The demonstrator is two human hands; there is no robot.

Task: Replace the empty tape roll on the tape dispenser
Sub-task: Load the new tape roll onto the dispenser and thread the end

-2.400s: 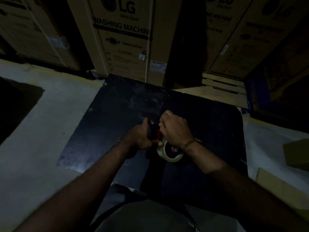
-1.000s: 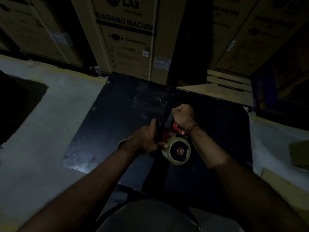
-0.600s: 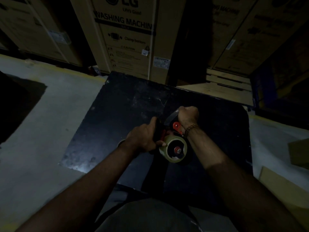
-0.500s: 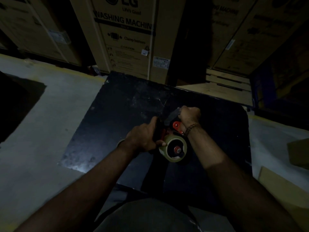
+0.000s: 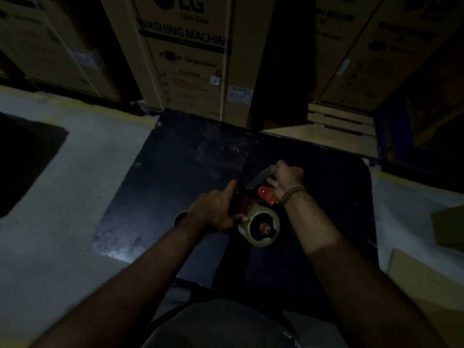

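Observation:
A red tape dispenser (image 5: 263, 194) is held over a black board (image 5: 190, 167). A pale roll of tape (image 5: 259, 228) sits on its spindle, facing me. My left hand (image 5: 213, 209) grips the dispenser's dark handle, thumb pointing forward. Beyond the dispenser's front end, my right hand (image 5: 287, 178) pinches a strip of tape (image 5: 262, 174) pulled out from the roll. A small pale ring, perhaps the empty tape core (image 5: 180, 217), lies on the board, partly hidden behind my left wrist.
Large cardboard washing-machine boxes (image 5: 185, 54) stand close behind the board. A wooden pallet (image 5: 339, 126) lies at the back right. Flat cardboard pieces (image 5: 424, 280) rest on the grey floor (image 5: 62, 209) at the right. The scene is dim.
My right hand moved from the roll to the dispenser's front and has drawn a strip of tape forward. The roll turned to face me. The left hand kept its grip on the handle.

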